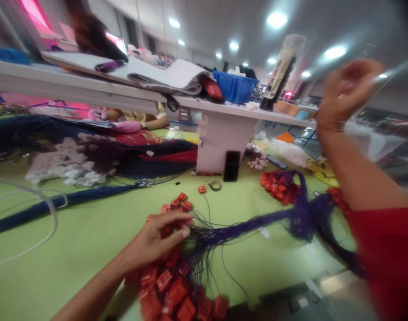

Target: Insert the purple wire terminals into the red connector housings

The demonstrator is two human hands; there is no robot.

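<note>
My left hand [165,234] rests over a pile of red plastic connectors [179,290] with thin dark wires. Its fingers stretch forward, the thumb a little apart from them, beside where the wires fan out. From there a purple-blue wire bundle [247,227] runs right to a looped knot of the same wires [302,218]. My right hand [349,91] is raised high at the right, above the table and away from the wires. Its fingers look curled but are smeared by motion, so whether it holds anything is hidden. One loose red connector [202,189] lies ahead.
A black phone [232,166] leans on the white shelf support [212,138], near a tape roll [215,186]. Blue wire bundles and white connectors [80,162] lie left. The shelf bears a blue bin [235,87] and a clear tube [282,73]. Another person's arm [157,121] shows behind.
</note>
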